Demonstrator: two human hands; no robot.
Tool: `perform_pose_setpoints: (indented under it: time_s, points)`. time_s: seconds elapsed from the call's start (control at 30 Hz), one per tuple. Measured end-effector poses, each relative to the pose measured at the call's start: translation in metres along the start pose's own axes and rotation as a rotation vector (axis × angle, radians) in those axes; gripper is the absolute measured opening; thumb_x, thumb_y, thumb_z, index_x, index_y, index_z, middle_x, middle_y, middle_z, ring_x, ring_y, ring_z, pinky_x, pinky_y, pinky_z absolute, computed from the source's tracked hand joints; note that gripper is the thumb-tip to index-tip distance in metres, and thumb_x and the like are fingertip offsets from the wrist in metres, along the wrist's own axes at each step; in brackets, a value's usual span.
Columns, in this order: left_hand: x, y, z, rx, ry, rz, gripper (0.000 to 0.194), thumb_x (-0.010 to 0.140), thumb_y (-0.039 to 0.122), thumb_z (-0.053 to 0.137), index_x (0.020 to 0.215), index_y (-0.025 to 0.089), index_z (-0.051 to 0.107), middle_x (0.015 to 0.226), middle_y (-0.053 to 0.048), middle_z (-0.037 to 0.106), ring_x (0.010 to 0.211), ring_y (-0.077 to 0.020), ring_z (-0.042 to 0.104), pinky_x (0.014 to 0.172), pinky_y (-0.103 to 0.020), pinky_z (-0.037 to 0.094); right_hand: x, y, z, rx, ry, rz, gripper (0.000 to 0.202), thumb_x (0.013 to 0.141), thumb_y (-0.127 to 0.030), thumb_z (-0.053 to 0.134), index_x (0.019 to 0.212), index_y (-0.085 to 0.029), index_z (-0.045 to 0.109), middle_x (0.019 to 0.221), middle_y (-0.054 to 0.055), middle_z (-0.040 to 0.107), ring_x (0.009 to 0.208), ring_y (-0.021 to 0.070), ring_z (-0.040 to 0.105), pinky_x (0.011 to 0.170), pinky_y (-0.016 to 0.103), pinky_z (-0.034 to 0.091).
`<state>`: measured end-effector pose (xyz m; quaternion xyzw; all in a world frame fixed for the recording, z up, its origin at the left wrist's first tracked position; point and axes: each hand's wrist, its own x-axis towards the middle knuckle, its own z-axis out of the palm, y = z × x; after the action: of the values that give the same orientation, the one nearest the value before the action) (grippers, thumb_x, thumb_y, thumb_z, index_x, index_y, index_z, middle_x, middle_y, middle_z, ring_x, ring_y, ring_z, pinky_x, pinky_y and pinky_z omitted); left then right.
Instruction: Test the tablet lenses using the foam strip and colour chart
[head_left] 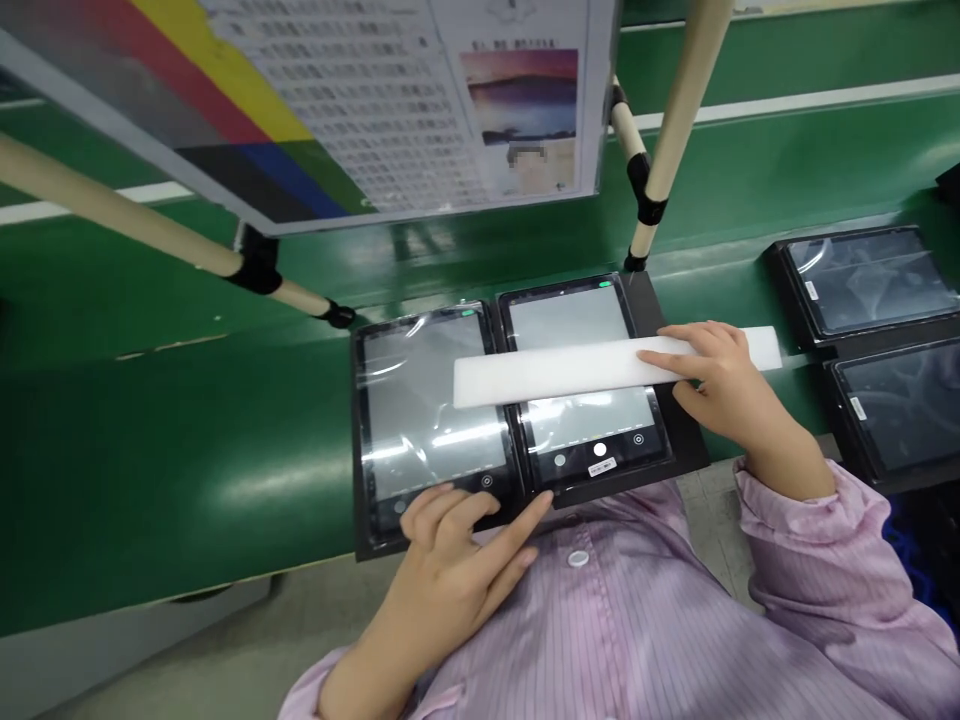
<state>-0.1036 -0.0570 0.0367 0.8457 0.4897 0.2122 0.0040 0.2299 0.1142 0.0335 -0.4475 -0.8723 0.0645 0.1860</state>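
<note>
Two tablets lie side by side in a black tray (679, 430), the left tablet (420, 420) and the right tablet (585, 420). Their lit screens look grey, with camera-style buttons along the near edge. Across both of them runs a long white foam strip (540, 375). My right hand (716, 380) grips this strip near its right end, index finger stretched along the top and thumb below. At the near edge of the tablets rests my left hand (457, 560), its fingers spread. Its fingertips cover part of the left tablet's bottom buttons.
Two dark-screened tablets, a far one (870, 280) and a near one (907, 410), lie at the right. A printed board (360, 120) with colour blocks and a landscape picture hangs above, between a left pole (135, 220) and a right pole (686, 90). The bench (187, 450) is green.
</note>
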Motion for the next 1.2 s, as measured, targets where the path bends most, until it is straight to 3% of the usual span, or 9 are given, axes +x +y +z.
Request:
perform_pose_setpoints:
  time_s: [0.2,0.33,0.67,0.77,0.87,0.9,1.0,1.07,1.2]
  points:
    - [0.039,0.020,0.028,0.043,-0.052,0.018,0.047,0.101,0.036,0.066,0.147,0.035,0.068,0.117,-0.011,0.062,0.114,-0.0310,0.049,0.110,-0.053,0.037,0.003,0.003,0.001,0.008,-0.003,0.045,0.058,0.085,-0.005,0.055,0.127,-0.036,0.080,0.140,0.007,0.071,0.127,0.0352,0.062,0.110,0.064,0.042]
    - [0.049,0.022,0.030,0.047,-0.029,0.029,0.041,0.102,0.033,0.063,0.142,0.028,0.072,0.119,-0.013,0.062,0.115,-0.0317,0.048,0.110,-0.053,0.037,0.005,0.004,0.000,0.026,-0.029,0.055,0.059,0.084,-0.007,0.056,0.127,-0.037,0.080,0.140,0.006,0.071,0.126,0.0353,0.063,0.109,0.063,0.043]
    - [-0.048,-0.016,-0.001,0.116,0.085,-0.209,0.037,0.104,0.028,0.055,0.132,0.028,0.079,0.116,-0.015,0.051,0.110,-0.0327,0.050,0.097,-0.052,0.038,-0.017,0.014,-0.001,-0.042,-0.004,0.028,0.054,0.093,-0.012,0.054,0.138,-0.035,0.074,0.147,0.009,0.067,0.132,0.0358,0.062,0.111,0.062,0.047]
    - [-0.058,-0.014,0.000,0.171,0.033,-0.270,0.037,0.105,0.029,0.054,0.131,0.027,0.080,0.119,-0.016,0.048,0.110,-0.0335,0.047,0.095,-0.051,0.039,-0.051,0.027,0.001,-0.078,0.176,0.072,0.059,0.098,-0.023,0.061,0.156,-0.030,0.056,0.151,0.017,0.062,0.135,0.0378,0.062,0.108,0.058,0.053]
    - [-0.052,-0.010,0.004,0.193,0.028,-0.295,0.038,0.105,0.029,0.055,0.136,0.029,0.077,0.122,-0.016,0.046,0.113,-0.0342,0.042,0.098,-0.053,0.039,-0.087,0.040,0.011,-0.138,0.551,0.312,0.077,0.095,-0.036,0.072,0.163,-0.024,0.039,0.153,0.025,0.056,0.133,0.0438,0.063,0.094,0.055,0.059]
    - [-0.049,-0.009,0.006,0.191,0.043,-0.290,0.038,0.104,0.030,0.056,0.137,0.030,0.076,0.123,-0.016,0.046,0.114,-0.0343,0.042,0.099,-0.054,0.039,-0.097,0.042,0.016,-0.163,0.577,0.391,0.074,0.094,-0.039,0.072,0.160,-0.023,0.042,0.149,0.025,0.057,0.131,0.0452,0.062,0.094,0.057,0.059]
    - [-0.039,-0.007,0.012,0.189,0.081,-0.251,0.039,0.103,0.032,0.059,0.139,0.032,0.075,0.123,-0.016,0.047,0.116,-0.0349,0.041,0.101,-0.055,0.040,-0.112,0.038,0.030,-0.250,0.277,0.541,0.053,0.098,-0.048,0.065,0.144,-0.021,0.063,0.134,0.023,0.066,0.125,0.0474,0.064,0.097,0.065,0.055]
    - [-0.035,-0.008,0.014,0.205,0.073,-0.239,0.039,0.103,0.034,0.059,0.139,0.032,0.075,0.125,-0.017,0.049,0.117,-0.0360,0.042,0.101,-0.056,0.041,-0.113,0.025,0.032,-0.289,0.129,0.601,0.054,0.099,-0.055,0.060,0.140,-0.021,0.070,0.141,0.025,0.063,0.127,0.0503,0.062,0.096,0.072,0.052]
    - [-0.043,-0.027,0.011,0.177,0.067,-0.297,0.044,0.100,0.042,0.066,0.142,0.029,0.072,0.131,-0.020,0.052,0.126,-0.0405,0.048,0.107,-0.061,0.042,-0.105,-0.020,0.017,-0.169,0.235,0.417,0.052,0.104,-0.055,0.051,0.144,-0.027,0.069,0.158,0.020,0.053,0.139,0.0438,0.055,0.108,0.068,0.046]
